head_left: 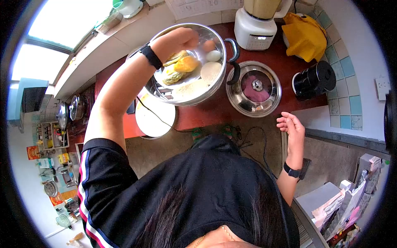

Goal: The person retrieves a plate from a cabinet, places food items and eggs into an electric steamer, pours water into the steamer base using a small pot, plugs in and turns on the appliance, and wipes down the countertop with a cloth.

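My left hand [178,40] reaches over the far side of a steel steamer pot [221,78]; its fingers curl downward and are blurred, so whether they hold anything is unclear. Inside the pot lie yellow-orange food pieces [186,64], a greenish-yellow piece [171,77], a brown egg [209,45], a whitish egg [213,56] and pale round flat pieces [211,72]. My right hand [292,124] is open and holds nothing, fingers a little apart, off the counter's front edge. Nearest to it is a steel-rimmed glass lid [273,105], with something pinkish-purple [253,91] showing through the glass.
On the red counter [198,120] stand a white blender base [255,33], a yellow cloth [305,37] and a black container [316,80]. A white round board or plate [155,118] sits left, crossed by a dark cable [155,113]. Shelving with papers [343,206] is at lower right.
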Tool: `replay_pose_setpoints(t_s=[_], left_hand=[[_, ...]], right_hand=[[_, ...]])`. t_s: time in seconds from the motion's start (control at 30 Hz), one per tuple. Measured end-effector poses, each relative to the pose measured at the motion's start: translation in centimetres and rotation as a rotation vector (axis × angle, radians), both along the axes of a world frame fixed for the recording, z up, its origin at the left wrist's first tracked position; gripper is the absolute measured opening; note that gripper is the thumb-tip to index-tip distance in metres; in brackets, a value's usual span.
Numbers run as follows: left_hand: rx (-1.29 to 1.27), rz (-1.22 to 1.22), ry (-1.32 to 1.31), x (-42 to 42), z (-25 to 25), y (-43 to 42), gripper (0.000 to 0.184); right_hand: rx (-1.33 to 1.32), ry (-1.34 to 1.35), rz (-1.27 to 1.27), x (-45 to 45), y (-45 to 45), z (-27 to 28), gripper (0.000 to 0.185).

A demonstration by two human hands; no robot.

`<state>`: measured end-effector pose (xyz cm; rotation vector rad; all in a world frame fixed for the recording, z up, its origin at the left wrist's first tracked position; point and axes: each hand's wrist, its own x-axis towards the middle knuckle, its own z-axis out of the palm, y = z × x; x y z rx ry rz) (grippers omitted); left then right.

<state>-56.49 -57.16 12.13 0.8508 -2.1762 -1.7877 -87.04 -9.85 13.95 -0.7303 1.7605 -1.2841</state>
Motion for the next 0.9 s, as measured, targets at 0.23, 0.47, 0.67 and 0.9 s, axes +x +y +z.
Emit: replay_pose_setpoints(t_s=[0.23,0.47,0.67,0.9], left_hand=[[-0.016,0.396,-0.212,-3.6,5.2,6.8,0.02],[-0.251,0.181,-0.337,-1.4,6.5,5.5,0.027],[-0.477,0.146,-0.043,0.1,7.4,3.7,0.03],[-0.679,-0.017,0.19,4.8,12.8,24.9,0.044]], right_hand=[[-0.005,0.016,-0.03,-0.1,0.4,0.1,0.026],[-0.043,0.042,-0.157,2.0,4.5,1.7,0.027],[-0.054,0.101,-0.399,10.3,12.1,2.3,0.027],[0.104,0.121,-0.567,24.5,19.5,1.6,0.028]])
